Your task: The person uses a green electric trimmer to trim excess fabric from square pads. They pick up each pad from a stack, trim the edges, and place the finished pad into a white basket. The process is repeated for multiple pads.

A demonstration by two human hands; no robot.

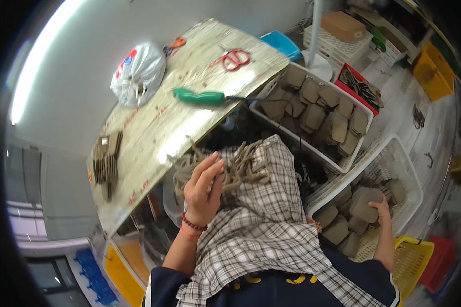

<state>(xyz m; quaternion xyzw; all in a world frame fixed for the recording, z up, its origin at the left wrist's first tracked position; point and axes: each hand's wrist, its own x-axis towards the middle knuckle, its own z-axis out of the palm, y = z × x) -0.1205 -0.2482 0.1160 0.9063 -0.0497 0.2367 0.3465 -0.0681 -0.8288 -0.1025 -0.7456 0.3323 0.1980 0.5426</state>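
Observation:
My left hand (204,193), with red bands at the wrist, is over my lap with its fingers stretched out. Next to it lies a loose bundle of grey-brown strips (246,166), partly hidden behind the fingers, on my checked apron (261,215). Out to the right, my right hand (383,212) pinches a flat, rounded grey-brown piece (364,203) by its edge. That piece is above a white plastic basket (402,158) containing several similar pieces (336,230).
On the worktable (189,71) are a green-handled corded tool (198,97), red scissors (235,60), a white plastic bag (139,74) and a stack of brown pieces (106,158). Beyond the basket stands a white crate (371,116) of rounded pieces, beside a red box (378,108). A yellow basket (417,256) is at right.

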